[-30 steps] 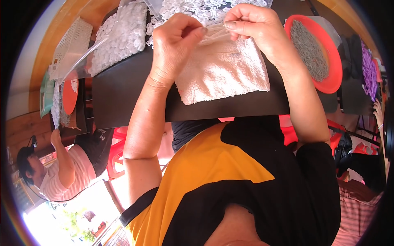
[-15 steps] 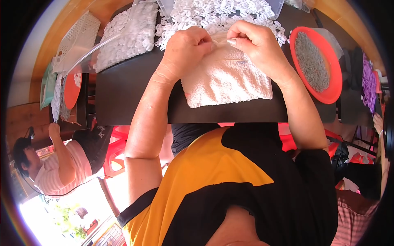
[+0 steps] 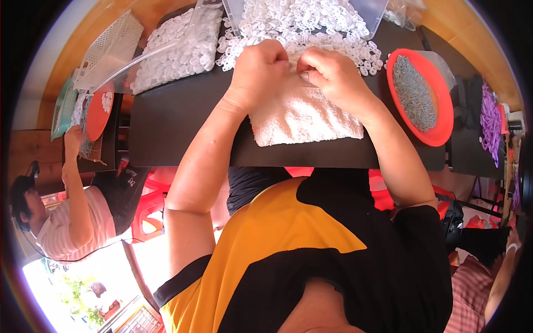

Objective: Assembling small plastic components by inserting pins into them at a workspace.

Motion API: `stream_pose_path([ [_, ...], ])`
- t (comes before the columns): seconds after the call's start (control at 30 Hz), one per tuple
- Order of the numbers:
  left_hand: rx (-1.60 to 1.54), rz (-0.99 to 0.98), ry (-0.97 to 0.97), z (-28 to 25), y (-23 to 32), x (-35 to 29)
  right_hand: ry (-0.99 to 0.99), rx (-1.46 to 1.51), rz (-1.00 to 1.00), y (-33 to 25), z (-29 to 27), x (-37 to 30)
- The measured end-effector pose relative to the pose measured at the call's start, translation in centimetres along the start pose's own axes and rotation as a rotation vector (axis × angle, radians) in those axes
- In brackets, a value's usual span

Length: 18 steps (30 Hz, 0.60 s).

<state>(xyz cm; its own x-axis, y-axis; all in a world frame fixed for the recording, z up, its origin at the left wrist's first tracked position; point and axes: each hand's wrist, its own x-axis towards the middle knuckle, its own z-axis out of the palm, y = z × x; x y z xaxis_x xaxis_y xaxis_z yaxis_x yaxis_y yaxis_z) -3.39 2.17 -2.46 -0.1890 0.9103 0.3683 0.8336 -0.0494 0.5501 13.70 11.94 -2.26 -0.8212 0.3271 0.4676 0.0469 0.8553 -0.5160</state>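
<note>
A folded white terry towel (image 3: 308, 119) lies at the dark table's near edge. Over its far end, my left hand (image 3: 256, 72) is closed with the fingers curled inward. Close beside it, my right hand (image 3: 336, 75) pinches with thumb and forefinger. Whatever sits between the fingertips is hidden or too small to name. Just beyond my knuckles spreads a loose heap of small white oval plastic rings (image 3: 363, 62). To the right of my right hand stands an orange-red oval bowl (image 3: 444, 119) holding many thin grey pieces (image 3: 413, 94).
A clear plastic bin (image 3: 379, 19) with more white rings stands at the far side. Left of it is a clear tray of white rings (image 3: 180, 55). A white perforated basket (image 3: 114, 47) stands far left, near a seated person (image 3: 83, 216). Purple strips (image 3: 490, 125) lie far right.
My hands have drawn closer together over the towel. A thin piece visible on the towel earlier is out of sight. The person at left has raised a hand toward the green basket.
</note>
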Motion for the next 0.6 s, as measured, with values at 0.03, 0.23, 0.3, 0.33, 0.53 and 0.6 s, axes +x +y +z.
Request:
stream_pose_path([
  [0.03,-0.331,-0.148,0.028,-0.6,0.4,0.2,0.000,-0.004,-0.003,0.0,-0.2,0.0],
  [0.23,-1.089,-0.467,0.054,-1.8,2.2,-0.1,0.210,0.634,0.249,-0.5,-0.4,0.4],
  [0.3,-1.184,-0.513,0.016,-1.8,3.2,-0.3,0.217,0.651,0.265,-1.3,-0.7,0.4],
  [0.33,-1.182,-0.510,0.013,-1.8,3.6,-0.4,0.225,0.678,0.271,-1.5,-0.7,0.4],
  [0.53,-1.194,-0.503,-0.032,-2.1,4.7,-0.3,0.214,0.598,0.225,-1.5,-1.3,0.1],
  [0.6,-1.117,-0.489,-0.039,-2.1,4.9,-0.1,0.218,0.597,0.223,-1.6,-1.4,0.0],
])
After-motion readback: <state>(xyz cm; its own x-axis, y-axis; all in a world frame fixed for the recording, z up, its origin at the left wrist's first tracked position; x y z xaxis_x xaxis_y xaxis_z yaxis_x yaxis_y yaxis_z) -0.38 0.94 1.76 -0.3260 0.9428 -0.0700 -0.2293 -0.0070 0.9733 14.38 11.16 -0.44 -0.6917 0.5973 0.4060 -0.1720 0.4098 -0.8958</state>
